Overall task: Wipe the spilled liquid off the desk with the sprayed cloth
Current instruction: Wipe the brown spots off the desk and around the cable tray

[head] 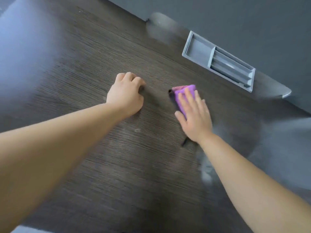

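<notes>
right hand (195,118) flat on cloth (184,90), short of tray (200,51) at desk (117,157) far edge

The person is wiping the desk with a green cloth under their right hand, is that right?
Not quite. The cloth is purple, not green. The head view shows it under the right hand, which presses it flat on the desk.

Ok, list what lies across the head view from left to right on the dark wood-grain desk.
Left hand with curled fingers → folded purple cloth, pressed flat under the right hand → grey plastic recessed tray.
</notes>
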`<move>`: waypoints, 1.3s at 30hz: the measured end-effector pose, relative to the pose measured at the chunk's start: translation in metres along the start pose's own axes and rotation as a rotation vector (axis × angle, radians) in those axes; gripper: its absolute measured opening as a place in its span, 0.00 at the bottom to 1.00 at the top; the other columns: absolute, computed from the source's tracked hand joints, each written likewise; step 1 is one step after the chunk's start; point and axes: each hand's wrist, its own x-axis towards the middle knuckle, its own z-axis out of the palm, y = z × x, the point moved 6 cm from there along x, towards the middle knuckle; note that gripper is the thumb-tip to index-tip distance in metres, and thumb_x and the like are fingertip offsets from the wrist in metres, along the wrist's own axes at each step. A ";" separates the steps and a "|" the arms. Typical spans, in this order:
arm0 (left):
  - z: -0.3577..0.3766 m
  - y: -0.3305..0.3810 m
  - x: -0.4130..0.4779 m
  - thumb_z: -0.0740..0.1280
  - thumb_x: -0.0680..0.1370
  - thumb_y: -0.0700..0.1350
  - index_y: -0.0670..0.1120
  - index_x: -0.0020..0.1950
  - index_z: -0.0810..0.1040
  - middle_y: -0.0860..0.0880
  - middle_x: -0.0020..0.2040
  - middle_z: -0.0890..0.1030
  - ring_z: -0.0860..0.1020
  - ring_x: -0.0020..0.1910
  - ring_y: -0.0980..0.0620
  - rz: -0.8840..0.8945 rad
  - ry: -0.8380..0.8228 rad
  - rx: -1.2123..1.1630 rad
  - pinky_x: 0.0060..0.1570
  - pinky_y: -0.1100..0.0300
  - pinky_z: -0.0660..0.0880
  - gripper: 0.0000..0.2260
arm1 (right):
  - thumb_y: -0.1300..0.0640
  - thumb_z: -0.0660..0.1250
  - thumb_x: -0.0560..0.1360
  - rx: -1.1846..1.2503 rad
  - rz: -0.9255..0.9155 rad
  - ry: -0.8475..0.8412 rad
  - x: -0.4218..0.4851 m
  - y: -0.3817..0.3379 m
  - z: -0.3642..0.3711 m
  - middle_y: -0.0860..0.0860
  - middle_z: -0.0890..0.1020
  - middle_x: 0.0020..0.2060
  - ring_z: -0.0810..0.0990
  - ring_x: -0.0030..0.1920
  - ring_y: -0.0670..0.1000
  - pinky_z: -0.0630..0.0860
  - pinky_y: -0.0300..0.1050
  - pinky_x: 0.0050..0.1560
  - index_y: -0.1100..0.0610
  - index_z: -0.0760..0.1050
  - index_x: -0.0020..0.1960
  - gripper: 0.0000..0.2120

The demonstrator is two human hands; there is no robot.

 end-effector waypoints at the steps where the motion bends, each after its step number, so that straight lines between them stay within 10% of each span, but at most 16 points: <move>1: -0.001 -0.005 -0.008 0.61 0.74 0.40 0.48 0.64 0.73 0.47 0.65 0.69 0.61 0.67 0.43 -0.003 0.011 0.023 0.63 0.53 0.65 0.18 | 0.40 0.48 0.80 0.018 0.164 0.006 0.017 0.007 -0.003 0.51 0.52 0.77 0.48 0.77 0.57 0.50 0.59 0.74 0.50 0.52 0.78 0.29; 5: -0.009 -0.026 -0.030 0.62 0.75 0.44 0.49 0.66 0.71 0.47 0.66 0.68 0.61 0.67 0.43 -0.062 0.064 0.145 0.62 0.51 0.63 0.19 | 0.41 0.45 0.81 0.132 0.535 0.035 0.082 -0.033 -0.011 0.50 0.44 0.78 0.40 0.77 0.57 0.43 0.59 0.75 0.49 0.44 0.78 0.29; 12: -0.011 -0.054 -0.040 0.63 0.75 0.55 0.49 0.72 0.62 0.46 0.74 0.57 0.55 0.72 0.42 -0.091 -0.071 0.318 0.68 0.49 0.57 0.27 | 0.40 0.51 0.78 0.056 -0.309 0.052 0.037 -0.109 -0.004 0.51 0.61 0.75 0.57 0.75 0.58 0.54 0.59 0.72 0.49 0.61 0.75 0.28; 20: -0.003 -0.056 -0.033 0.57 0.77 0.61 0.48 0.76 0.51 0.43 0.76 0.49 0.51 0.73 0.40 -0.078 -0.263 0.490 0.71 0.46 0.56 0.33 | 0.41 0.44 0.81 0.159 0.509 -0.001 0.165 -0.059 -0.024 0.49 0.42 0.78 0.39 0.77 0.56 0.42 0.58 0.75 0.48 0.43 0.78 0.28; 28: -0.011 -0.056 -0.035 0.56 0.78 0.58 0.48 0.77 0.50 0.45 0.74 0.51 0.53 0.71 0.42 -0.033 -0.246 0.457 0.67 0.49 0.61 0.31 | 0.38 0.51 0.78 0.015 -0.335 -0.013 0.106 -0.118 -0.015 0.48 0.53 0.77 0.48 0.77 0.56 0.48 0.57 0.74 0.46 0.53 0.77 0.30; 35: -0.017 -0.058 -0.036 0.58 0.78 0.54 0.49 0.72 0.61 0.47 0.71 0.60 0.58 0.68 0.44 -0.051 -0.166 0.335 0.59 0.52 0.66 0.24 | 0.41 0.44 0.81 0.116 0.434 0.029 0.145 -0.088 -0.018 0.49 0.44 0.78 0.41 0.77 0.55 0.45 0.58 0.75 0.48 0.44 0.78 0.28; 39: -0.041 -0.080 -0.035 0.61 0.75 0.45 0.47 0.60 0.72 0.46 0.61 0.72 0.68 0.62 0.44 -0.190 0.074 0.018 0.56 0.53 0.68 0.14 | 0.40 0.49 0.79 0.109 -0.131 0.046 0.071 -0.171 -0.003 0.50 0.54 0.77 0.49 0.77 0.58 0.49 0.59 0.74 0.49 0.54 0.77 0.29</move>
